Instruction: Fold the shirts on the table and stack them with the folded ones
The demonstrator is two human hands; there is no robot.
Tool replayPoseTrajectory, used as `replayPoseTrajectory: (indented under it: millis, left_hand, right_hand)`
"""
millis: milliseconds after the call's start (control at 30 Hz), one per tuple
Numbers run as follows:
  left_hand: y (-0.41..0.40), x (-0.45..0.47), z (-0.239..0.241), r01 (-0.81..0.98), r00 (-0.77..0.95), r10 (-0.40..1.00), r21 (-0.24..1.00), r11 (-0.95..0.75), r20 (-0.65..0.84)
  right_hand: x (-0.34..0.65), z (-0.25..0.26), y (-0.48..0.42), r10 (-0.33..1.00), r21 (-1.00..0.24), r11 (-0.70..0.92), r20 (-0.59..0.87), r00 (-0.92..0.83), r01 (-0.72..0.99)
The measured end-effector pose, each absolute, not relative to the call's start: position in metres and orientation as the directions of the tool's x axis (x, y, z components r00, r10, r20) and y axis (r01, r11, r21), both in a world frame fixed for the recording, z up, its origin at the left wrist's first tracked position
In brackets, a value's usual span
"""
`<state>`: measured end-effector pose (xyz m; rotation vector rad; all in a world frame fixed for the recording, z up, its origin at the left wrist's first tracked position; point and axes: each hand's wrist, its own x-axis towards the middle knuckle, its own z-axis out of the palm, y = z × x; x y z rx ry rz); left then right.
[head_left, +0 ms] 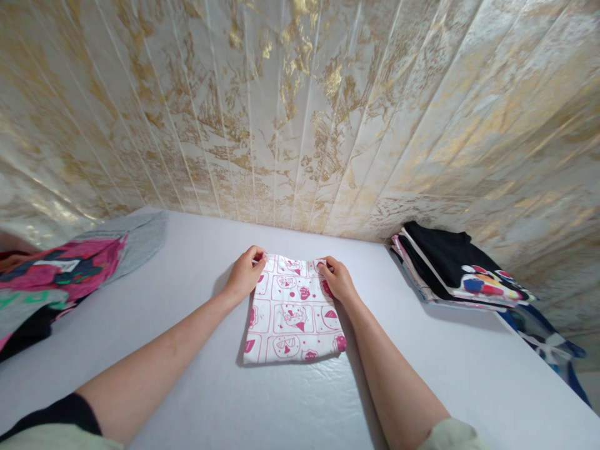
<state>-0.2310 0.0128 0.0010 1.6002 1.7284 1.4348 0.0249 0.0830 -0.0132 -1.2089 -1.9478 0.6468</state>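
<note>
A folded white garment (pixel 293 312) with pink cartoon prints lies on the white table, its kind hidden by the folding. My left hand (pixel 244 272) pinches its far left corner, thumb and fingers closed on the cloth. At the far right corner, my right hand (pixel 338 279) grips the fabric in the same way. The near edge of the cloth rests on the tabletop, squared into a rough rectangle.
On the right stands a stack of folded clothes (pixel 450 262), a black one on top. A loose pile of clothes (pixel 94 262) spreads at the left. A gold-patterned curtain (pixel 290 112) hangs behind the white table (pixel 197 387). A blue item (pixel 544 337) is beyond the right edge.
</note>
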Motion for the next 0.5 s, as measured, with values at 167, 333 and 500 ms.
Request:
replayPoseTrajectory:
  millis: [167, 333, 500]
  left_hand:
    - [0.0174, -0.2311, -0.0059, 0.522, -0.302, 0.903, 0.846, -0.111, 0.304]
    - [0.0214, -0.2318, -0.0078, 0.483, -0.324, 0.91, 0.872, -0.077, 0.26]
    - [0.0226, -0.2319, -0.0062, 0.356, -0.327, 0.924, 0.931, -0.075, 0.199]
  right_hand:
    - [0.0207, -0.0149, 0.083, 0.922, -0.747, 0.387, 0.331, -0.202, 0.54]
    - [0.0178, -0.0118, 0.0889, 0.942, -0.814, 0.334, 0.268, -0.203, 0.475]
    - [0.0147, -0.0124, 0.0912, 0.958, -0.828, 0.287, 0.244, -0.151, 0.482]
